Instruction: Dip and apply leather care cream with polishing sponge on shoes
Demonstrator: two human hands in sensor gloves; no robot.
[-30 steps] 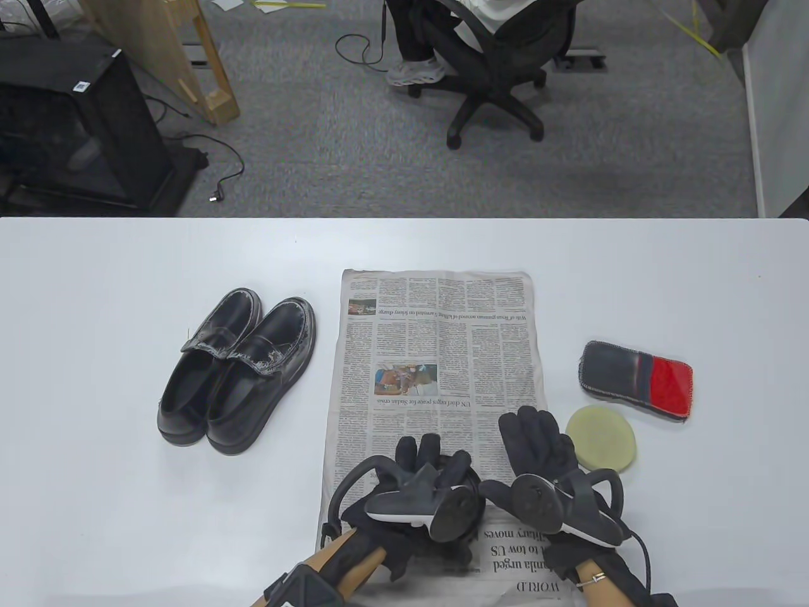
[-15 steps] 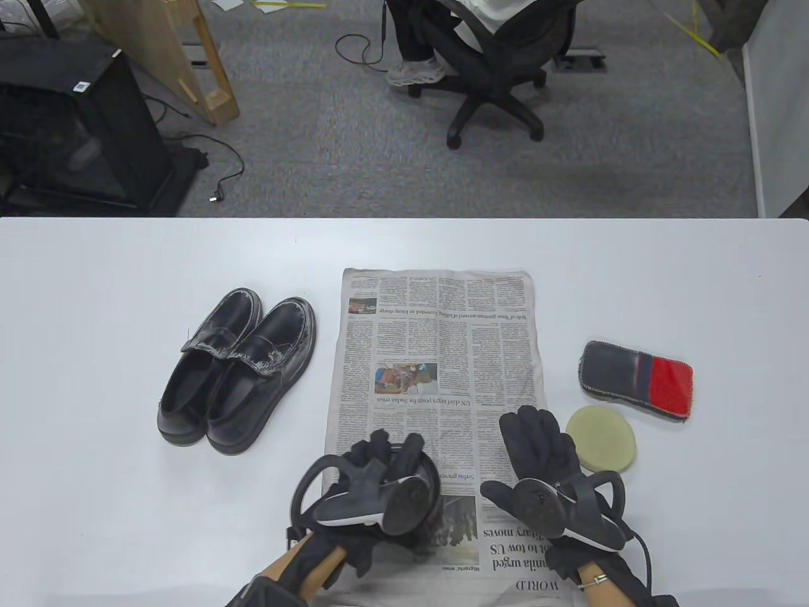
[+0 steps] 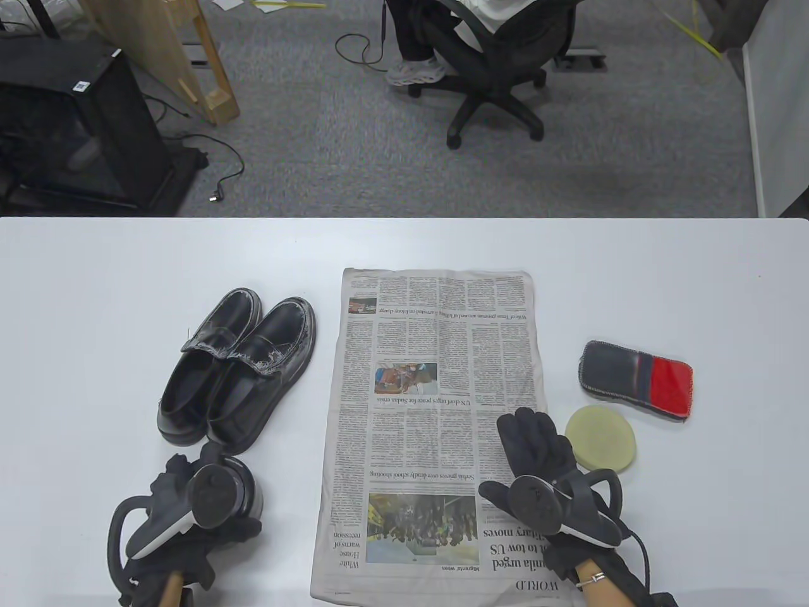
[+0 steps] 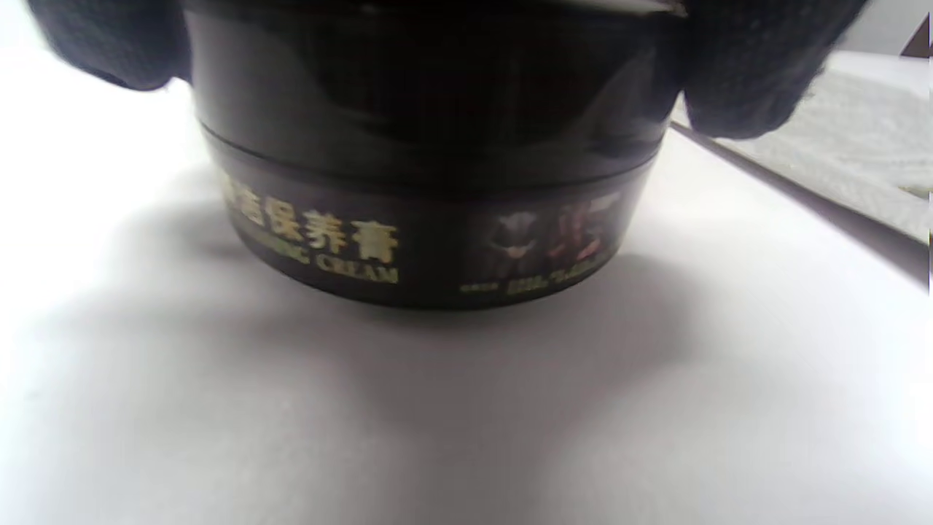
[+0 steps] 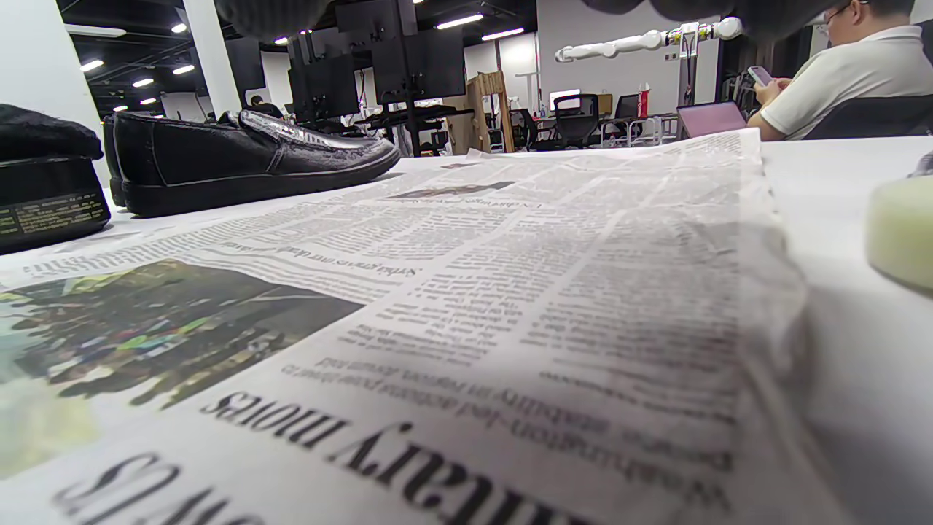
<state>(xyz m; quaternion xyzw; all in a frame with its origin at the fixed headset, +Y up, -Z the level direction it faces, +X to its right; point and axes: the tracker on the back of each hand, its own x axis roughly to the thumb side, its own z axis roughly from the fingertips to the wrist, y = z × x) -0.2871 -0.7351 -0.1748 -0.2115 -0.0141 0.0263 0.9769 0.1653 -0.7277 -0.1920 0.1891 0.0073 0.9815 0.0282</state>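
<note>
A pair of black loafers (image 3: 234, 373) with whitish smears on the toes stands left of the newspaper (image 3: 436, 354). My left hand (image 3: 189, 487) grips a black cream jar (image 3: 248, 494) from above, on the bare table just in front of the shoes' heels. In the left wrist view the jar (image 4: 430, 182) has its lid on and gold lettering, with my fingers (image 4: 751, 65) on either side of it. My right hand (image 3: 534, 442) rests flat and empty on the newspaper's right edge. A round pale yellow sponge (image 3: 600, 438) lies just right of it.
A black and red cloth (image 3: 635, 379) lies behind the sponge. The right wrist view shows the jar (image 5: 44, 197) at far left, a shoe (image 5: 248, 164), the newspaper (image 5: 510, 292) and the sponge's edge (image 5: 900, 233). A person sits in an office chair (image 3: 499, 76) beyond the table.
My left hand has carried the cream jar leftward off the newspaper to the table in front of the shoes. My right hand has stayed still.
</note>
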